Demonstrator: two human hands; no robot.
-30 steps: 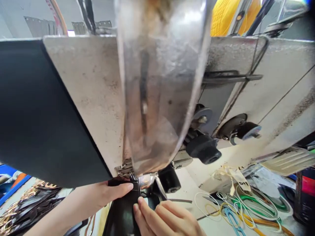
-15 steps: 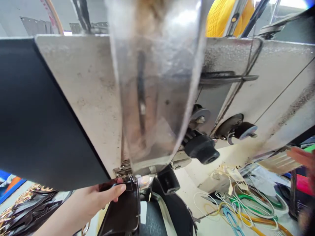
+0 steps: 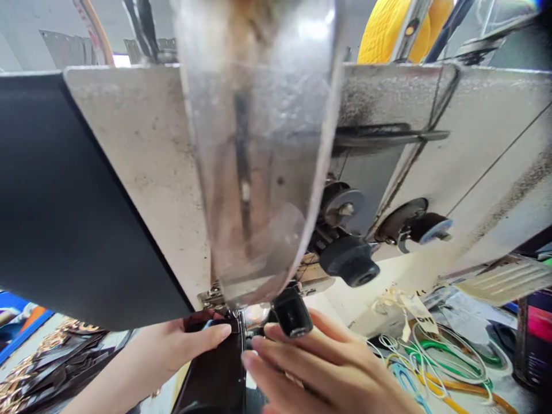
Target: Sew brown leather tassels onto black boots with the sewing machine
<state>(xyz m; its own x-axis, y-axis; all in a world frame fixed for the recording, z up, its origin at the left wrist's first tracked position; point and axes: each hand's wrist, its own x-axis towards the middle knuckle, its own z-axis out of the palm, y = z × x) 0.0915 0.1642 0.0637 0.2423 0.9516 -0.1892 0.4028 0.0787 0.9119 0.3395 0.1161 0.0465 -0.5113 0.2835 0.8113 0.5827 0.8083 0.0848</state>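
At the bottom centre, a glossy black leather-like piece (image 3: 215,368) lies under the head of a sewing machine (image 3: 142,144). My left hand (image 3: 185,345) grips its upper left edge, thumb on top and fingertips hidden beneath. To the right, my right hand (image 3: 323,368) is stretched out with its fingers apart, close to the piece's right edge. Its fingertips come up near the stitching area, partly behind a small black housing (image 3: 293,313). A scuffed clear plastic guard (image 3: 254,172) hangs in front of the machine head; the needle cannot be made out.
Black straps with gold chains (image 3: 64,356) lie at lower left. Tangled white, green and yellow cords (image 3: 448,356) and a light-blue handled tool (image 3: 407,382) lie at right. Round tension knobs (image 3: 351,267) jut from the machine. A yellow spool (image 3: 383,29) stands behind it.
My right hand has come in from the far right to beside the black piece. My left hand keeps its grip and has shifted slightly right in view.
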